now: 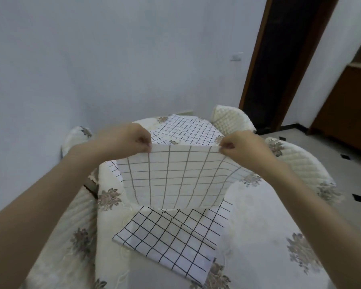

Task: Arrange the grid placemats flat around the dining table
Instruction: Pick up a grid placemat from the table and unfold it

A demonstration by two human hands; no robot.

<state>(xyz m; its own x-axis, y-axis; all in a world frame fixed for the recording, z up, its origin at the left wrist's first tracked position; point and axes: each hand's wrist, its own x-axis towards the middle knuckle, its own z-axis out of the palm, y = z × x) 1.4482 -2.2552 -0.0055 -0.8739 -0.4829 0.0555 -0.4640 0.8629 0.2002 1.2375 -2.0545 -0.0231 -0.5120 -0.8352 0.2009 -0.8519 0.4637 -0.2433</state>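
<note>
Currently held: placemat (pixel 173 176) — lifted above the table (pixel 265 215), hanging from its top edge.
Left hand (pixel 125 138): pinching the top left corner.
Right hand (pixel 242 144): pinching the top right corner.
Near placemat (pixel 171 236): lying on the table, under the lifted one.
Far placemat (pixel 188 130): flat at the far edge.

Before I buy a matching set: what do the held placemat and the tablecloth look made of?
The held placemat looks like thin matte woven cloth: it sags and curves between the left hand and the right hand, though coated fabric can't be ruled out. The tablecloth looks like cream fabric with embroidered or printed flowers and soft creases.
</note>
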